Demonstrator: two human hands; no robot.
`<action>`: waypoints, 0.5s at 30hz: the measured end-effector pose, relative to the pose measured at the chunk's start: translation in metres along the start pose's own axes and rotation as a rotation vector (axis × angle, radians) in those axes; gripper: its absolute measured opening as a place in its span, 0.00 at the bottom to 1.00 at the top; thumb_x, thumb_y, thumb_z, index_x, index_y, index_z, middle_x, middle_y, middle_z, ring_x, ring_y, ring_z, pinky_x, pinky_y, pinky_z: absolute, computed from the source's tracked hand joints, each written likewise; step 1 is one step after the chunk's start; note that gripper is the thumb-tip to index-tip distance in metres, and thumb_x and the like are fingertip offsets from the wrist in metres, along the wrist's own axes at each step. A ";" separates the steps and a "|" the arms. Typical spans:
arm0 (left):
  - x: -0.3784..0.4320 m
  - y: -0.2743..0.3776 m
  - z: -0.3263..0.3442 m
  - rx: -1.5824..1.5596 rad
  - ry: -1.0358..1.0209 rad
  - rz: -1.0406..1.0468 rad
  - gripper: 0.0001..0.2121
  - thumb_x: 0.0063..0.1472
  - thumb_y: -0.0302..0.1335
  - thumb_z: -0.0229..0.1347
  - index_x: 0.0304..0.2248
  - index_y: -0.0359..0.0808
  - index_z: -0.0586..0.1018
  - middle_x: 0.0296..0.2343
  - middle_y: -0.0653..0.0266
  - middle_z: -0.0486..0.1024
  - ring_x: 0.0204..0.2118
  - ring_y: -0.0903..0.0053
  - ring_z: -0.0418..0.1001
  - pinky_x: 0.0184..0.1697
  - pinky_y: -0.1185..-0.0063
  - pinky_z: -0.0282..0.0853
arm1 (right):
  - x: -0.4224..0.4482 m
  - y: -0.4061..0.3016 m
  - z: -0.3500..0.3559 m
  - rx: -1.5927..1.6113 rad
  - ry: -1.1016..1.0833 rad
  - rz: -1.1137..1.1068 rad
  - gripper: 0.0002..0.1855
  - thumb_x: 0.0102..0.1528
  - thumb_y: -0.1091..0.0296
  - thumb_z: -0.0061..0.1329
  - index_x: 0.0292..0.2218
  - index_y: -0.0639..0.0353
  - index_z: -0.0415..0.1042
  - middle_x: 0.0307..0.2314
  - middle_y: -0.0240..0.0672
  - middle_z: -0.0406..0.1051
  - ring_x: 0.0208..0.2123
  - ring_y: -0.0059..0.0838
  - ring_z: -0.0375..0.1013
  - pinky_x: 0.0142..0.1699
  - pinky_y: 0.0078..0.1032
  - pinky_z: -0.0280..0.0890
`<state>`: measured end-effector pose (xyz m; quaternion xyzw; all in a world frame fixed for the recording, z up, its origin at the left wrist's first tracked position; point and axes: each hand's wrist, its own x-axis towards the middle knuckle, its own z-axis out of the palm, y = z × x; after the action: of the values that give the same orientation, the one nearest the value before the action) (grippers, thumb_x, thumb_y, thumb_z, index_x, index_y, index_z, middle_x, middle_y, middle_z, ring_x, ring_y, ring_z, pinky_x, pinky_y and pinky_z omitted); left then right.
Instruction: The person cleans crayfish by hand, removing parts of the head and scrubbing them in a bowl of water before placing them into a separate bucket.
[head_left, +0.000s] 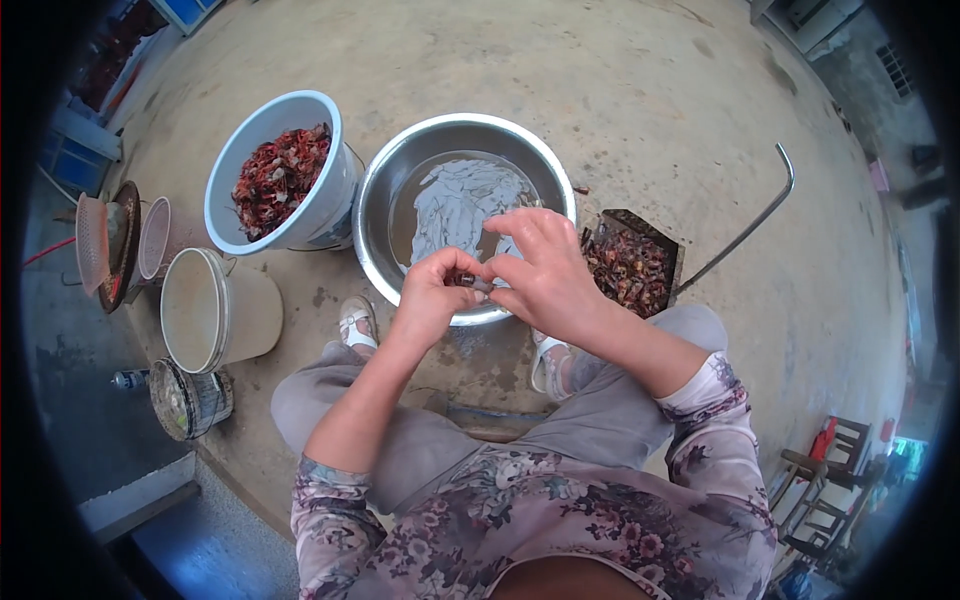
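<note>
My left hand (433, 291) holds a small, dark-shelled crayfish piece (466, 280) between thumb and curled fingers. Against its right end pinch the thumb and a finger of my right hand (541, 270); another finger is raised apart. Fingers hide most of the piece. Both hands are over the near part of a wide steel basin (381, 247). Shallow water lies in the basin with a pale grey mass (465, 199), whose make-up I cannot tell. Left of the basin, a light blue bucket (219, 187) holds a heap of red crayfish (281, 176).
Right of the basin lies a dustpan (621, 219) full of crayfish shell scraps (634, 270), its bent metal handle (739, 221) sticking up. A white bucket (251, 319) and a dirty pail (180, 401) stand left. Pink baskets (91, 244) are farther left. Wooden chairs (821, 487) stand lower right.
</note>
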<state>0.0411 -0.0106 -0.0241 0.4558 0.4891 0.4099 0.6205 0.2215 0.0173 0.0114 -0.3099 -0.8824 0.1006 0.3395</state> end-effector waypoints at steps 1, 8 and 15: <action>0.000 0.001 0.000 -0.048 0.012 -0.021 0.11 0.44 0.10 0.51 0.29 0.31 0.74 0.26 0.68 0.72 0.28 0.87 0.68 0.31 0.87 0.64 | -0.001 0.001 0.003 -0.011 -0.015 0.007 0.12 0.33 0.71 0.56 0.25 0.58 0.69 0.41 0.38 0.64 0.46 0.41 0.61 0.47 0.39 0.54; -0.001 -0.002 -0.005 -0.184 0.021 -0.065 0.13 0.46 0.11 0.50 0.33 0.29 0.73 0.28 0.66 0.73 0.30 0.85 0.69 0.35 0.87 0.66 | -0.004 0.008 0.008 0.155 -0.071 0.128 0.10 0.34 0.71 0.58 0.23 0.55 0.72 0.40 0.35 0.66 0.45 0.38 0.61 0.47 0.36 0.56; -0.006 -0.007 -0.007 -0.198 -0.018 -0.050 0.12 0.47 0.11 0.50 0.33 0.29 0.73 0.28 0.66 0.73 0.30 0.85 0.69 0.35 0.86 0.66 | -0.003 0.017 0.011 0.185 -0.072 -0.068 0.10 0.34 0.73 0.58 0.24 0.56 0.72 0.37 0.33 0.67 0.41 0.36 0.63 0.45 0.33 0.59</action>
<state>0.0335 -0.0165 -0.0308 0.3837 0.4516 0.4365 0.6770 0.2243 0.0293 -0.0052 -0.2434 -0.8909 0.1812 0.3378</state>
